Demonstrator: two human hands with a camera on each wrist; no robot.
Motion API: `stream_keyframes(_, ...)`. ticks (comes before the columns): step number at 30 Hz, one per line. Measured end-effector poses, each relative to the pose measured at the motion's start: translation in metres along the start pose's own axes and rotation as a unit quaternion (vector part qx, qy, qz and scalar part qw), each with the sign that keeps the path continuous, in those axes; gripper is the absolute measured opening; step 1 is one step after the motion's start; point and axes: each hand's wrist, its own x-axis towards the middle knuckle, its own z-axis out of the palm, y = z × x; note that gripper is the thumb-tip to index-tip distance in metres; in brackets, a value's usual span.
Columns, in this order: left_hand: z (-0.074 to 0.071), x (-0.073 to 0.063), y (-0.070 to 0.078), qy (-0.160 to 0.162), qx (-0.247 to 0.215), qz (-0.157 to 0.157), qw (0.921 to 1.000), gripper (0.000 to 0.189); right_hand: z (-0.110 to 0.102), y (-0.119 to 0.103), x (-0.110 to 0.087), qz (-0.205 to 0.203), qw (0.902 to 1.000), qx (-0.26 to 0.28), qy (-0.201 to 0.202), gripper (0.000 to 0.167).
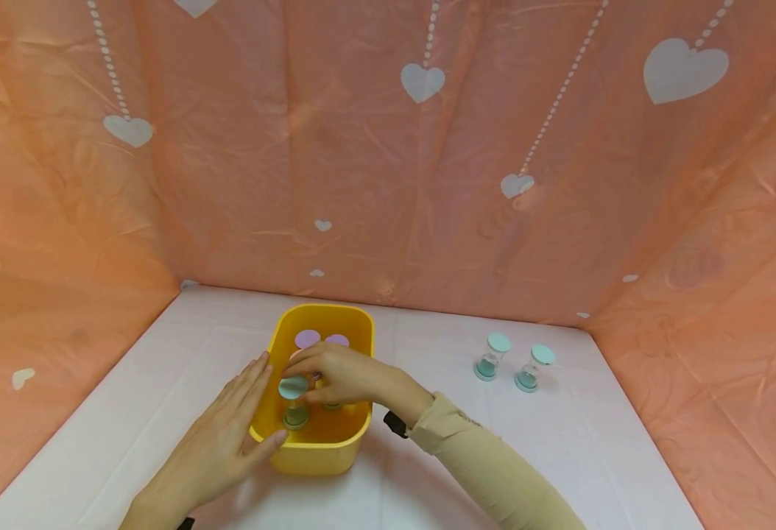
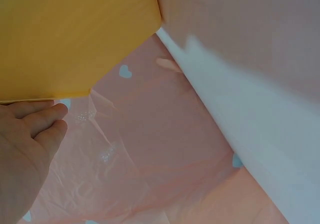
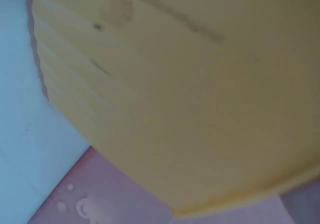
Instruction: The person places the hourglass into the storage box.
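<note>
A yellow bin (image 1: 315,458) stands on the table with several small hourglasses inside. My right hand (image 1: 341,372) reaches over its right side and pinches a teal-capped hourglass (image 1: 293,389) near the top, thumb on one side and fingers behind. This hourglass is upright by the bin's front left. Behind the hand show purple caps (image 1: 308,338) and part of a pink one; the hand hides the rest. With fingers straight, my left hand (image 1: 229,416) lies along the bin's left rim. In the left wrist view its fingers (image 2: 47,119) touch the bin's edge.
Two teal hourglasses, one (image 1: 492,356) beside the other (image 1: 535,367), stand upright on the white tabletop (image 1: 454,442) to the right of the bin. Orange-pink cloth (image 1: 361,147) with white hearts encloses the back and both sides. The bin's wall (image 3: 200,109) fills most of the right wrist view.
</note>
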Motion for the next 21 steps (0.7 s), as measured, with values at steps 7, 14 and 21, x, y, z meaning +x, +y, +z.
stream_keyframes(7,0.000,0.000,0.000,-0.001,0.002,-0.001,1.0000,0.089,-0.004,0.004,-0.025,-0.020,0.9911,0.061,0.117,0.039)
stream_keyframes(14,0.000,0.000,0.001,0.002,0.001,-0.002,1.0000,0.090,-0.002,0.011,-0.054,0.017,0.9622,0.099,0.253,0.033)
stream_keyframes(21,0.002,0.001,0.001,0.011,0.003,0.006,0.9999,0.091,0.009,0.035,-0.078,0.022,0.8963,0.091,0.433,0.031)
